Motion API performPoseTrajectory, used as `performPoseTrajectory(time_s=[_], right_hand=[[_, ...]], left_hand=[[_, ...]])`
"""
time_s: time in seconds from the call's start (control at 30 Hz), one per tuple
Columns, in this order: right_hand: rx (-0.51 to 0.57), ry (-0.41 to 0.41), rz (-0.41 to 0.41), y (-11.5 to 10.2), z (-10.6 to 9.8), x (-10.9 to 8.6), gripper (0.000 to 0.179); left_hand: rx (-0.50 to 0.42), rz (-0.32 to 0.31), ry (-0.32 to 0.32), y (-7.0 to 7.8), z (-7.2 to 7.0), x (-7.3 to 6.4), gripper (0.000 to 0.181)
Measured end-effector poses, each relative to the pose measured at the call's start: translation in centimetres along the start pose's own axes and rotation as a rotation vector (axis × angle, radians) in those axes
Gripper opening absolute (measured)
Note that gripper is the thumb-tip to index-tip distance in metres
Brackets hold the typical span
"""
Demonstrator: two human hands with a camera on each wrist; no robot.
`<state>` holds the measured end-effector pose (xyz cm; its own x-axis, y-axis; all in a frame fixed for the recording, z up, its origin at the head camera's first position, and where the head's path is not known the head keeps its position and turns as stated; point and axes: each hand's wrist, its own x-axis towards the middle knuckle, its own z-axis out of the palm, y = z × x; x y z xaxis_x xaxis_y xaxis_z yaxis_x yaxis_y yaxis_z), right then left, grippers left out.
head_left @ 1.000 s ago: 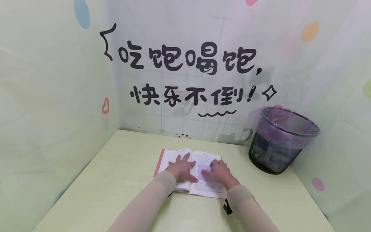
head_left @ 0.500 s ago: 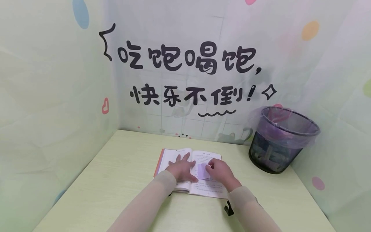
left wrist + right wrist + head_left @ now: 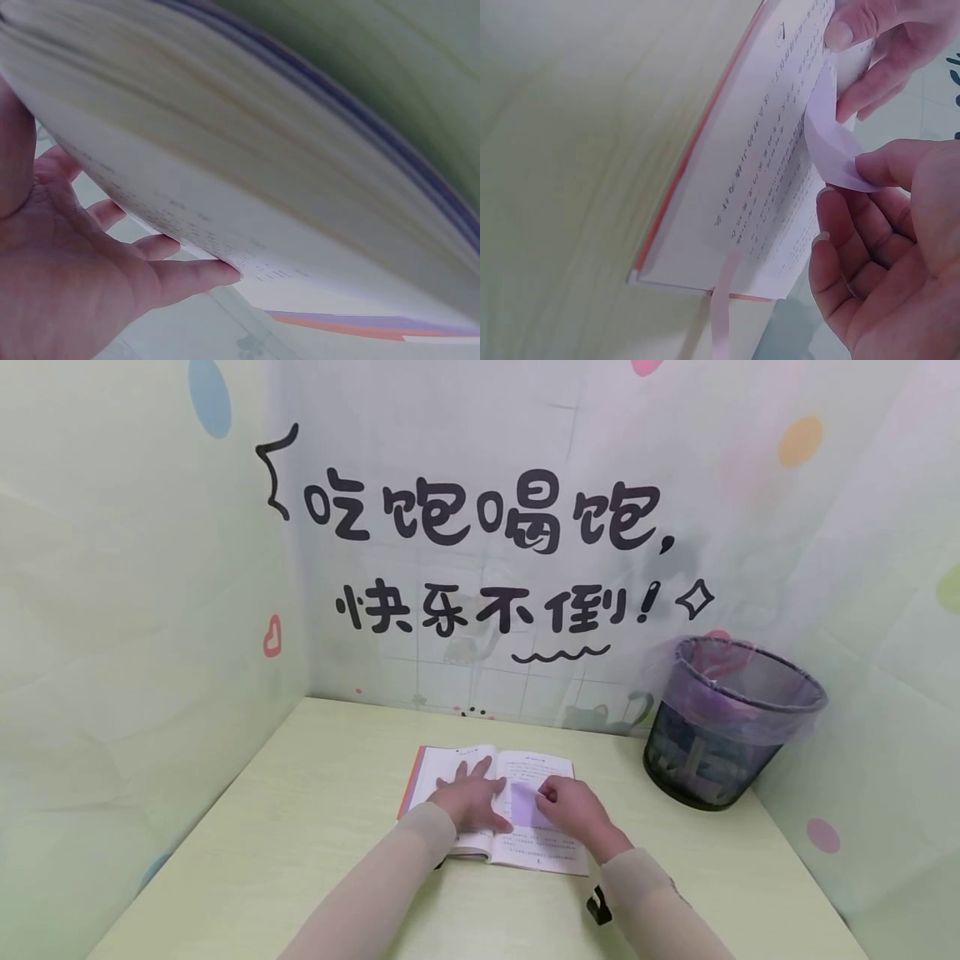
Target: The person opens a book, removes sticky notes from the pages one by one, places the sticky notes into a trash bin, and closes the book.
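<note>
An open book (image 3: 551, 852) with printed pages lies on the table. My left hand (image 3: 471, 797) rests with spread fingers on its left page; the left wrist view shows the fingers (image 3: 199, 274) stretched over the paper beside the thick page edges. A purple sticky note (image 3: 523, 806) is on the right page, near the spine. My right hand (image 3: 576, 810) pinches the note's right edge between thumb and forefinger. In the right wrist view the note (image 3: 826, 142) curls up off the page at the pinched edge, its other side near the left thumb.
A black waste bin (image 3: 697, 768) with a purple liner stands at the back right of the pale table (image 3: 315, 827). Printed walls (image 3: 135, 610) enclose the back and sides. A pink ribbon bookmark (image 3: 720, 307) hangs from the book.
The right hand first lay over the note, then took its right edge between thumb and finger and shifted slightly right, lifting that edge. The left hand stays put.
</note>
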<state>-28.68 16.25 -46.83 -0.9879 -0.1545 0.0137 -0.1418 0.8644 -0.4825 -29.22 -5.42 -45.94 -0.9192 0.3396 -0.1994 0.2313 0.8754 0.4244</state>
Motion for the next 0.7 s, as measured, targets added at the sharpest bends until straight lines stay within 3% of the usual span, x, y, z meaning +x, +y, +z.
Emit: performPoseTrajectory(time_s=[0.5,0.7], right_hand=[[0.005,-0.044,-0.007,0.7,-1.5,-1.1,0.011],[-0.009,0.018,-0.044,1.2,-3.9,-1.1,0.010]], left_hand=[[-0.002,0.005,0.001,0.1,-0.1,-0.5,0.086],[-0.008,0.008,0.004,0.1,-0.1,-0.4,0.086]])
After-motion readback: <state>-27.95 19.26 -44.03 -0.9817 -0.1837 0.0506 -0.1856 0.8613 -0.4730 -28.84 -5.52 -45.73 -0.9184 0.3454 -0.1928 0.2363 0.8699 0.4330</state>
